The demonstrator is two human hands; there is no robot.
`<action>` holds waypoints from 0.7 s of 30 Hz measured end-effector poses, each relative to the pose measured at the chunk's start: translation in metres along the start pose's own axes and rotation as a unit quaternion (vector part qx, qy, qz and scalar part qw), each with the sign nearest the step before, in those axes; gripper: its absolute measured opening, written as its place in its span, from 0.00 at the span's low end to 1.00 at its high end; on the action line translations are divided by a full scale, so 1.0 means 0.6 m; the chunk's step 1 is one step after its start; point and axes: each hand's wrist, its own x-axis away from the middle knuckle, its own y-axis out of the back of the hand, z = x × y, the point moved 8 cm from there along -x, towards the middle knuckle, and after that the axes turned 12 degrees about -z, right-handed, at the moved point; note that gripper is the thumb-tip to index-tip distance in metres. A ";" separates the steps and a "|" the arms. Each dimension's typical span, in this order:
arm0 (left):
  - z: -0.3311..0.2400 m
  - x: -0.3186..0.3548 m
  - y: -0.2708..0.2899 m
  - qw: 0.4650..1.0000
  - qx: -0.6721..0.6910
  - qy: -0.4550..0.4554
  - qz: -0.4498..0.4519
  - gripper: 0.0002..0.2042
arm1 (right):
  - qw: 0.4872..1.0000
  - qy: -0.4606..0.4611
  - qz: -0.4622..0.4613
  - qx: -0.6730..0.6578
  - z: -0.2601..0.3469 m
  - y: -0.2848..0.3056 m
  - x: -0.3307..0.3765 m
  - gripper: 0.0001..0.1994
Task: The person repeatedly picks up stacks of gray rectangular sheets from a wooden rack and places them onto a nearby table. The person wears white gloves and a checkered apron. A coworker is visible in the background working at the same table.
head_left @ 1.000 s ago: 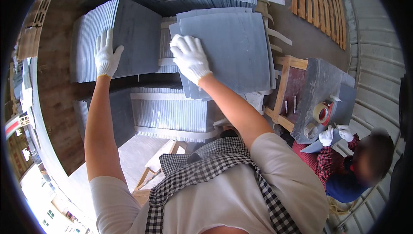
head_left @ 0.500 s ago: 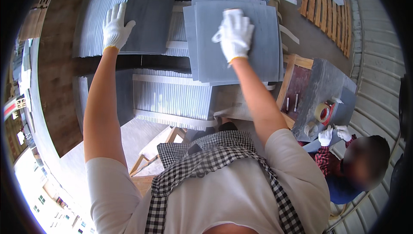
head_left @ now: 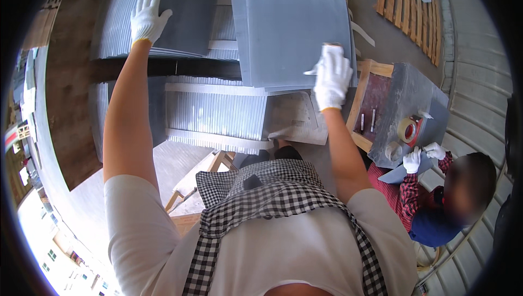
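My left hand (head_left: 147, 21), in a white knit glove, lies with its fingers spread on a row of thin grey slabs (head_left: 122, 15) standing on edge. At the lower right corner of a loose pile of flat dark grey slabs (head_left: 297, 34) is my right hand (head_left: 333, 81), also gloved. Its thumb sticks out to the left. The fingers are over a small pale pad with a brown edge (head_left: 332, 47), mostly hidden by the glove. The top slab's surface looks smooth, and lower sheets show past its left side.
More strapped slabs (head_left: 212, 113) stand nearer to me. On the right, a co-worker (head_left: 422, 203) in white gloves handles a grey slab at a bench (head_left: 400, 113) with tape rolls (head_left: 407, 130). A wooden pallet (head_left: 408, 13) lies at the far right.
My right hand has moved from the upper middle of the top slab right and toward me, to its near right corner. My left hand stays on the standing slabs. The view has shifted slightly.
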 end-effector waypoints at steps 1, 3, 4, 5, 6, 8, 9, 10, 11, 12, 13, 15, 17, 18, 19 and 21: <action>-0.001 0.004 0.008 1.000 0.000 0.006 0.010 0.34 | 1.000 -0.028 -0.001 0.006 -0.031 0.004 0.003 0.22; 0.007 0.016 0.018 0.999 0.015 0.030 -0.008 0.30 | 0.996 -0.083 0.008 0.011 -0.097 -0.026 0.026 0.21; 0.010 0.023 0.019 0.999 0.025 0.043 -0.014 0.30 | 0.997 -0.076 0.001 0.032 -0.104 -0.027 0.033 0.20; 0.012 0.024 0.021 0.998 0.035 0.055 -0.024 0.29 | 0.996 -0.071 -0.009 0.053 -0.103 -0.027 0.031 0.20; 0.008 0.041 0.036 0.994 0.062 0.071 -0.063 0.27 | 0.995 -0.073 -0.015 0.065 -0.094 -0.022 0.033 0.20; 0.004 0.080 0.067 0.980 0.127 0.120 -0.096 0.25 | 0.993 -0.075 -0.023 0.085 -0.065 -0.013 0.044 0.20; 0.007 0.109 0.092 0.975 0.141 0.132 -0.105 0.25 | 0.996 -0.067 0.002 0.059 -0.036 -0.010 0.047 0.20; 0.014 0.144 0.117 0.980 0.082 0.132 -0.125 0.24 | 0.997 -0.058 0.028 0.033 -0.009 -0.005 0.046 0.20; 0.023 0.170 0.142 0.980 0.086 0.156 -0.084 0.23 | 0.997 -0.055 0.052 0.013 0.013 -0.002 0.053 0.19; 0.049 0.209 0.174 0.977 0.051 0.158 -0.133 0.23 | 1.000 -0.014 0.003 -0.012 0.047 0.009 0.056 0.19; 0.076 0.240 0.196 0.976 0.042 0.184 -0.106 0.23 | 1.000 0.019 -0.006 0.000 0.078 0.015 0.059 0.18; 0.143 0.321 0.224 0.967 -0.054 0.211 -0.134 0.26 | 0.996 0.054 -0.008 -0.068 0.122 0.005 0.064 0.19; 0.202 0.390 0.257 0.949 -0.159 0.259 -0.090 0.29 | 0.993 0.079 0.006 -0.093 0.179 0.016 0.060 0.17; 0.218 0.416 0.273 0.944 -0.186 0.258 -0.092 0.29 | 0.988 0.094 0.018 -0.120 0.197 0.008 0.062 0.17; 0.233 0.441 0.281 0.938 -0.200 0.270 -0.081 0.29 | 0.983 0.109 0.029 -0.146 0.214 0.001 0.064 0.18; 0.250 0.489 0.284 0.932 -0.198 0.303 -0.027 0.29 | 0.974 0.147 0.052 -0.165 0.258 -0.001 0.067 0.20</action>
